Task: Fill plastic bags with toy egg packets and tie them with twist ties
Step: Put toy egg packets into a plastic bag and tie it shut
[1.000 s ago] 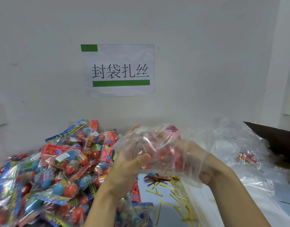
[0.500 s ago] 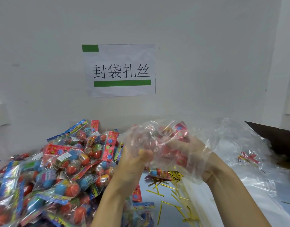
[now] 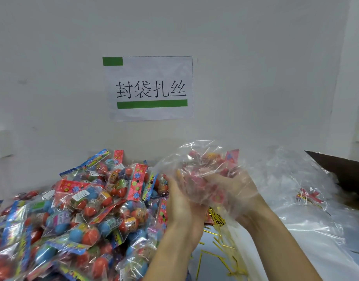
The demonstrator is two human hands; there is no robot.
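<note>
The clear plastic bag, holding toy egg packets, sits at centre frame. The right hand reaches inside, fingers curled round packets; the left hand grips the bag's left side. Gold twist ties lie just below on the worktop, nearer the right hand.

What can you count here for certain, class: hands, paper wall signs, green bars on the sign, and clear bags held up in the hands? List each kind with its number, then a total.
Hands: 2, left and right
White paper wall sign: 1
Green bars: 2, short and long
Clear plastic bag of toy egg packets, held up: 1
Total: 6
</note>
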